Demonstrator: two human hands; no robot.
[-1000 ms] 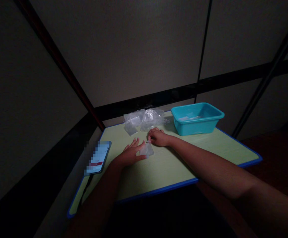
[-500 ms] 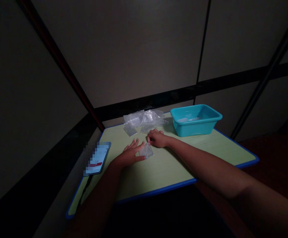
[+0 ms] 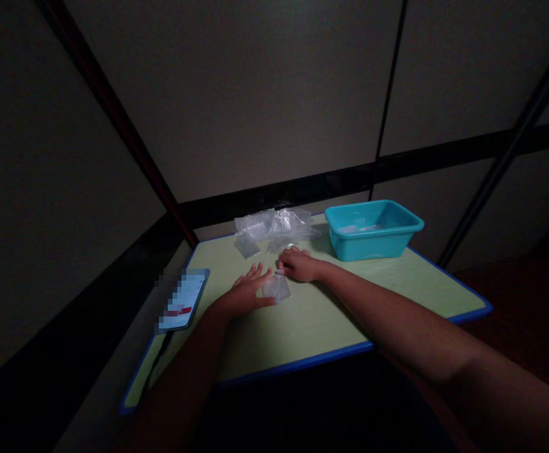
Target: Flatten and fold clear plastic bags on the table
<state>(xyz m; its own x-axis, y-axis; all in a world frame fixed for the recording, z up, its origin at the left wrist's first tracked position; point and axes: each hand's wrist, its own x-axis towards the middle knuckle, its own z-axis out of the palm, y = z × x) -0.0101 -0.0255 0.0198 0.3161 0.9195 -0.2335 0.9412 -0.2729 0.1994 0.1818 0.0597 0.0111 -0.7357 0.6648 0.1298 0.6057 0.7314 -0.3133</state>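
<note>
A small clear plastic bag point(image 3: 277, 287) lies flat on the pale yellow-green table point(image 3: 303, 321). My left hand point(image 3: 247, 294) rests at its left side with the fingers spread, thumb and a fingertip touching its edges. At the upper right corner of the bag is my right hand point(image 3: 296, 264), its fingers curled and pinched together close to the table. What the pinch holds is too small to make out. Just beyond my hands lies a loose pile of clear plastic bags point(image 3: 274, 228).
A turquoise plastic basin point(image 3: 373, 242) with some whitish pieces inside stands at the back right of the table. On the left edge lies a phone-like device point(image 3: 187, 301) with a lit screen. A panelled wall point(image 3: 265, 113) rises behind the table.
My right hand has shifted very slightly left along the bag's upper edge. My left hand keeps its spread pose on the bag, and the view has moved a little.
</note>
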